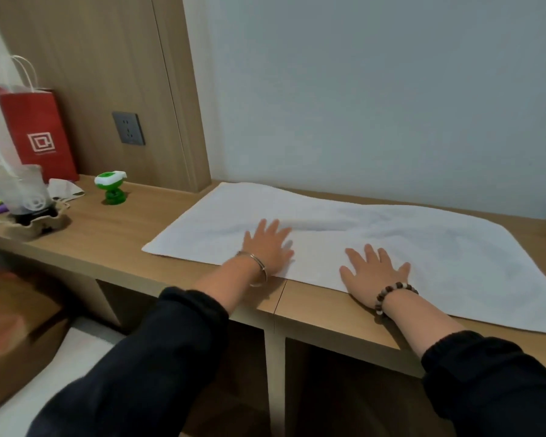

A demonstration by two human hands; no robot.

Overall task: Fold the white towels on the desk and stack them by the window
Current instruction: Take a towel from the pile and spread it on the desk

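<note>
**Both palms flat on a spread white towel**

A white terry-cloth towel (407,247) lies unfolded along the light wood-laminate table (114,228). Its long far edge sits close to the wall and its near edge runs near the table's front lip. The nap looks soft and matte. A shallow ridge rumples the cloth across the middle, and the rest lies fairly smooth.

The left hand (268,249) rests palm down on the towel's near left part, its fingers (275,230) straight and spread, holding nothing. A thin silver metal bangle (259,267) circles that wrist. The right hand (375,274) lies just beside it to the right, also palm down with straight, splayed fingers pressing the cloth and gripping nothing. A bracelet of dark and pale round beads (393,294) sits on that wrist. Both forearms reach forward from dark, soft sleeves with gathered cuffs.

At the table's left end, well apart from the towel, stand a red paper carrier bag with white cord handles (35,134), a clear plastic cup (26,190) and a small glossy green-and-white plastic gadget (109,187). Behind them a pale wood-grain panel (108,67) carries a dark grey wall socket (128,128). Behind the towel rises a plain, smooth pale blue-grey wall (391,89).
</note>
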